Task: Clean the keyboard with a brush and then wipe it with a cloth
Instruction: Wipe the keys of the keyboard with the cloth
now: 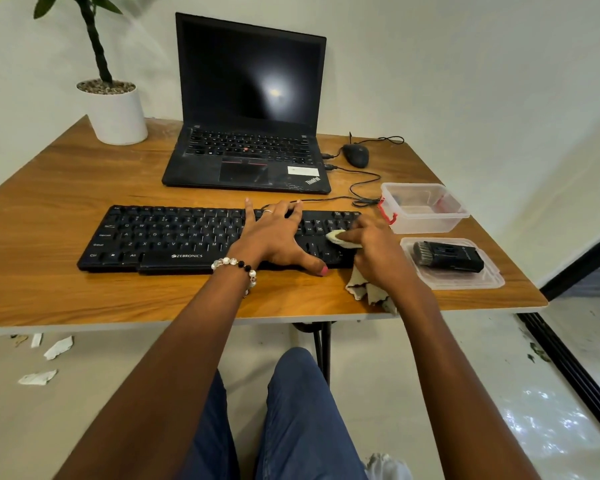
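Wiping stage by the look of it: right hand (374, 251) pinches the cloth (338, 237) on the keyboard's (160, 237) right end, left hand (274, 237) splayed flat, pinning it. I'd use short strokes along the rows. Brush (447, 257) sits on a lid (492, 275) beside it. Wooden table (84, 188), white wall, paper scraps (58, 348) on the floor.

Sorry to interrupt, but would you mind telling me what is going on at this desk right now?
A seated person is wiping a black keyboard. The right hand grips a pale cloth and presses it on the keys at the keyboard's right end, while the left hand rests spread on the keys, steadying it. The brush lies on a plastic lid to the right, so brushing looks finished.
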